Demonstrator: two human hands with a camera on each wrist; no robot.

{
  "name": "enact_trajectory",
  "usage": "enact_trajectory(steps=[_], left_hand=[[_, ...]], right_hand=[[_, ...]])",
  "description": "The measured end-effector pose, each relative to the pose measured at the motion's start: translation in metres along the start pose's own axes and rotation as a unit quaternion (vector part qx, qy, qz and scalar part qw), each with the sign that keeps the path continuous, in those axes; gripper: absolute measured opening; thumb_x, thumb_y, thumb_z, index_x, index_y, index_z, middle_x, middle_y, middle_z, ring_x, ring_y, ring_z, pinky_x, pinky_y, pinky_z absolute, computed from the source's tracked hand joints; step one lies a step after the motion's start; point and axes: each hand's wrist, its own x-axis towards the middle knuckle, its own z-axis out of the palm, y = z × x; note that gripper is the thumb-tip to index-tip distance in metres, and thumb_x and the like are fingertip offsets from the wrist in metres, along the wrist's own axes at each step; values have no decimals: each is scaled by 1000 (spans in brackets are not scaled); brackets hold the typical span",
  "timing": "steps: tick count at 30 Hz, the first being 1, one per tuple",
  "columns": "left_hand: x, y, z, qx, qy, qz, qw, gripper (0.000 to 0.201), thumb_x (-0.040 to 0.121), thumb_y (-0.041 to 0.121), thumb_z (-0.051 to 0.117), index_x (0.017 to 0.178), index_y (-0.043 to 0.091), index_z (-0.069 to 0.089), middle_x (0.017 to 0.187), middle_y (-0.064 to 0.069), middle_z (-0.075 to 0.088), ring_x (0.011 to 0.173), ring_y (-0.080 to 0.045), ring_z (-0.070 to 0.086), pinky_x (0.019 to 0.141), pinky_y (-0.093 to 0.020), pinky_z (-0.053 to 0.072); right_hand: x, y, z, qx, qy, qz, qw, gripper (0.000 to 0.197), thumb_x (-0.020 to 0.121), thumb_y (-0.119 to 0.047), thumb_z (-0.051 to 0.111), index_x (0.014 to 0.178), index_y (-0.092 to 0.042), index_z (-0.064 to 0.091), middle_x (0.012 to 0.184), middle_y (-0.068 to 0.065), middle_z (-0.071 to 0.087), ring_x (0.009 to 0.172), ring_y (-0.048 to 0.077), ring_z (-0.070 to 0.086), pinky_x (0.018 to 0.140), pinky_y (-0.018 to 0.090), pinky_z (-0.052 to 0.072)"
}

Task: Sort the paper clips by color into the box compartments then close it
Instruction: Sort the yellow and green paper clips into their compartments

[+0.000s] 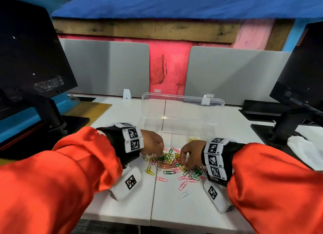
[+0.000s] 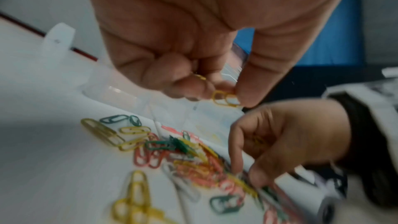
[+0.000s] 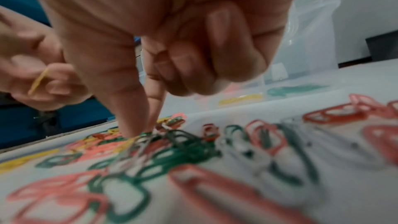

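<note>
A heap of pink, green, yellow and white paper clips lies on the white table in front of a clear compartment box. The box lid stands open at the back. Yellow clips and green clips lie in separate compartments. My left hand hovers over the heap's left side and pinches yellow paper clips between thumb and fingers. My right hand has thumb and index tip pressed together into the heap, pinching a clip; its other fingers are curled.
A dark monitor on an arm stands at the left and another monitor at the right. Grey divider panels close off the back of the table. White cloth lies at the right. Stray clips lie nearer me.
</note>
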Motion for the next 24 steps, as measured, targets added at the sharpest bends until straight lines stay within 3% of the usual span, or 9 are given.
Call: enact_trajectory(steps=[4, 8, 12, 14, 16, 18, 20, 22, 24], left_hand=[[-3, 0, -9, -226, 14, -82, 971, 26, 94, 0, 42, 70, 11, 44, 64, -6, 48, 38, -9, 50, 35, -15, 40], [-6, -2, -13, -232, -13, -106, 967, 29, 95, 1, 31, 69, 8, 42, 56, -6, 48, 43, -12, 42, 34, -15, 31], [-9, -3, -13, -191, 11, -110, 975, 28, 91, -3, 28, 73, 14, 40, 54, -6, 44, 42, -12, 34, 35, -10, 22], [-7, -6, -11, -136, 22, -109, 984, 30, 92, -2, 34, 72, 19, 42, 53, -1, 47, 40, -10, 38, 36, -11, 26], [-7, -4, -6, -39, 14, -91, 995, 24, 96, 2, 40, 89, 17, 57, 71, 0, 53, 55, -9, 46, 42, -12, 36], [-9, -3, 1, 61, -26, -94, 993, 31, 99, 10, 38, 123, 2, 55, 111, -11, 61, 88, -19, 57, 65, -15, 46], [-11, -1, 10, 192, -37, -88, 977, 38, 97, 23, 43, 127, 2, 54, 127, -13, 57, 112, -24, 55, 84, -26, 43], [-14, -2, 13, 240, -29, -81, 967, 43, 88, 39, 58, 120, 10, 61, 110, -5, 61, 98, -19, 55, 79, -26, 39], [-16, -4, 14, 252, -34, -59, 965, 48, 80, 40, 69, 119, 14, 62, 109, -2, 63, 89, -14, 49, 75, -23, 37]], right_hand=[[4, 3, 1, -8, 11, 4, 1000, 11, 77, -19, 72, 75, -27, 64, 67, -15, 56, 59, -1, 48, 50, 13, 38], [3, 2, 3, -14, 14, 3, 1000, 14, 76, -27, 75, 87, -19, 71, 71, -10, 58, 71, 7, 53, 54, 16, 39], [5, -3, 4, -43, 6, 8, 999, 23, 74, -35, 76, 66, -25, 56, 85, -5, 59, 82, 12, 52, 68, 25, 42], [7, -5, 3, -62, -5, 13, 998, 25, 75, -34, 75, 65, -25, 54, 82, -4, 59, 83, 12, 52, 76, 27, 44], [8, -6, 3, -59, -16, 14, 998, 24, 77, -30, 74, 62, -25, 55, 69, -9, 59, 78, 10, 55, 71, 22, 45], [9, -8, 2, -54, -33, 11, 998, 28, 82, -23, 69, 60, -27, 52, 51, -16, 57, 61, -2, 54, 54, 7, 41], [8, -7, 2, -59, -39, 9, 997, 31, 85, -21, 66, 59, -28, 50, 45, -18, 55, 58, -3, 52, 50, 2, 38], [6, -7, 1, -56, -22, 14, 998, 27, 81, -24, 69, 60, -26, 53, 60, -14, 55, 71, 6, 54, 65, 14, 43], [4, -6, -2, -35, -6, 23, 999, 21, 78, -25, 72, 63, -23, 57, 70, -8, 57, 80, 12, 54, 75, 25, 45]])
